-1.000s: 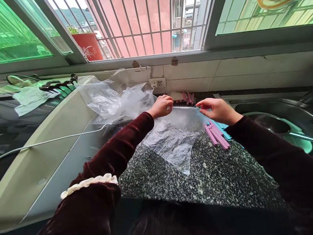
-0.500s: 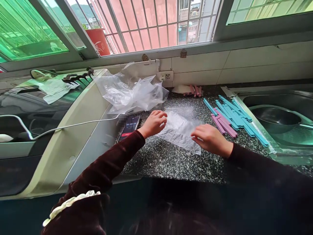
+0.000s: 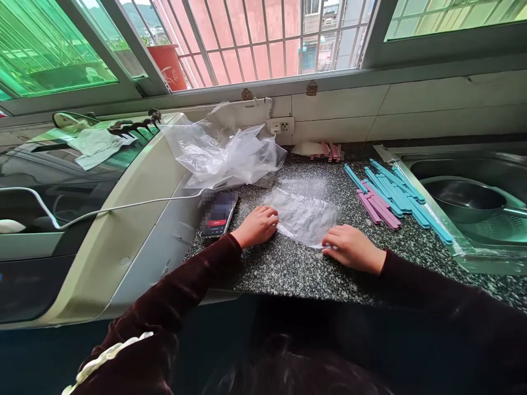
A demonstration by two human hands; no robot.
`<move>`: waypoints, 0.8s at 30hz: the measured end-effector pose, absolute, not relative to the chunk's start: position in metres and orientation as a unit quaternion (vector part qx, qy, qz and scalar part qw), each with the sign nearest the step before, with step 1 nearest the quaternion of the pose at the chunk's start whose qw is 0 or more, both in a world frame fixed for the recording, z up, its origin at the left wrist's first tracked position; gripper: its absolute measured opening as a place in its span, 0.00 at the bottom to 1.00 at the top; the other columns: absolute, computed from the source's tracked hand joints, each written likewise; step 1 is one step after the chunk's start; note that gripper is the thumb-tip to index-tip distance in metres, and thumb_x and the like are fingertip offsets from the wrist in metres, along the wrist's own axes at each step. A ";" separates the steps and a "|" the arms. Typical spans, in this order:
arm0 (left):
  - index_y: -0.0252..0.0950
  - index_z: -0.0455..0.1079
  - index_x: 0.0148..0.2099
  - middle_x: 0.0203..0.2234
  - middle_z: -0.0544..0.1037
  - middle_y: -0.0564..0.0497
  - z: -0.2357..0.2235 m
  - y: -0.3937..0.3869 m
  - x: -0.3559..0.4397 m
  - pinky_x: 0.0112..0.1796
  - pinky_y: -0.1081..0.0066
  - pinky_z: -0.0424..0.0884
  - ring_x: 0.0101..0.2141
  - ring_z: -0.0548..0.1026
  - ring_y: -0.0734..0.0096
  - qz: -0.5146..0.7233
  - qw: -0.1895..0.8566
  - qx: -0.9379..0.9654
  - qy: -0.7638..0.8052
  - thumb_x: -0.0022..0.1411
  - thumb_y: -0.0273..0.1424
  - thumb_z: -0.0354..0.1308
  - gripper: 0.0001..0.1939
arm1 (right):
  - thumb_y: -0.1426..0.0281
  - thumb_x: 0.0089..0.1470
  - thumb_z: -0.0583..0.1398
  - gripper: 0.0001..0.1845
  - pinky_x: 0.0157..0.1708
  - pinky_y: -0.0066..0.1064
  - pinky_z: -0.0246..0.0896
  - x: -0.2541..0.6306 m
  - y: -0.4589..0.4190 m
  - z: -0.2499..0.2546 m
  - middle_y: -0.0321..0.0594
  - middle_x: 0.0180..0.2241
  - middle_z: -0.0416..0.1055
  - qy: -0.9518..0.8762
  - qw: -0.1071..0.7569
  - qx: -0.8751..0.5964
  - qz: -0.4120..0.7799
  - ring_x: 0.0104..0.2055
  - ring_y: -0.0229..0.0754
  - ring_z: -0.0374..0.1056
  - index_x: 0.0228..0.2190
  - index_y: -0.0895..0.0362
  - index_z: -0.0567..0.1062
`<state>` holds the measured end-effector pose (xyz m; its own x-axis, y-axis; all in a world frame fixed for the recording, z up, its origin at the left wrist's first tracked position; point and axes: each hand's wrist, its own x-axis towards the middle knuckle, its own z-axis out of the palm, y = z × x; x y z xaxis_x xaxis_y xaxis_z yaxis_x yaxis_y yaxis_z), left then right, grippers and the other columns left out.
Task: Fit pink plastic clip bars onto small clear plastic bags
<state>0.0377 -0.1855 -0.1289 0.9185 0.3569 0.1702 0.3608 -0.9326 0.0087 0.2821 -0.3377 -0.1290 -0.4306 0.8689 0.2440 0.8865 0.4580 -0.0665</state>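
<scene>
Because the plastic bag (image 3: pixel 307 216) lies between my two hands, the relation that counts is its near edge, which runs from my left fingers (image 3: pixel 272 220) to my right fingers (image 3: pixel 330 240). Its long axis goes mostly side to side, slanting so that the right end sits a little closer to my body. My left hand (image 3: pixel 256 226) is at the near left corner and my right hand (image 3: pixel 354 248) at the near right one, so I judge neither clearly nearer. Most of the bag spreads away from me, flat and wrinkled. On both sides my fingers are loosely curled at the plastic's edge; whether they pinch it or only rest there, I cannot tell.

Under it all is a speckled dark table (image 3: pixel 284 269). Just left of my left hand lies a phone (image 3: pixel 222 216), with a white cable (image 3: pixel 132 206) reaching its far end. Beyond it, a heap of see-through plastic (image 3: pixel 234 159) sprawls toward the wall socket (image 3: pixel 284 126). To the bag's right, apart from it, pink clips (image 3: pixel 369 208) and blue clips (image 3: pixel 397 192) lie together, near the sink (image 3: pixel 486 170) that holds a dark pan (image 3: pixel 465 196). A barred window (image 3: pixel 247 49) stands behind.
</scene>
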 end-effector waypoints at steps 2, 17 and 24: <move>0.36 0.71 0.38 0.40 0.74 0.46 -0.129 -0.186 0.036 0.44 0.63 0.65 0.42 0.70 0.63 -0.076 -0.006 -0.978 -0.193 0.59 0.31 0.50 0.09 | 0.66 0.53 0.58 0.09 0.31 0.31 0.51 0.288 -0.336 -0.126 0.42 0.28 0.73 -0.837 0.130 -0.530 -0.035 0.30 0.41 0.65 0.30 0.58 0.74; 0.31 0.63 0.56 0.56 0.66 0.42 -0.142 -0.184 0.100 0.56 0.61 0.59 0.56 0.64 0.62 -0.162 -0.050 -0.964 -0.205 0.63 0.31 0.46 0.20 | 0.68 0.54 0.57 0.11 0.35 0.34 0.52 0.274 -0.311 -0.141 0.45 0.35 0.71 -0.810 0.133 -0.552 -0.143 0.36 0.44 0.61 0.37 0.59 0.74; 0.30 0.51 0.64 0.62 0.55 0.42 -0.155 -0.178 0.108 0.59 0.61 0.52 0.62 0.54 0.62 -0.075 -0.056 -0.950 -0.297 0.65 0.39 0.42 0.29 | 0.66 0.56 0.55 0.13 0.34 0.33 0.47 0.290 -0.309 -0.140 0.45 0.35 0.70 -0.791 0.080 -0.598 -0.106 0.35 0.43 0.60 0.37 0.60 0.74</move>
<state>0.1082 -0.1785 -0.1549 0.8125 0.5726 0.1093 0.5558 -0.8175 0.1512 0.2900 -0.3090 -0.1405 -0.2729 0.9279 0.2542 0.9621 0.2631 0.0724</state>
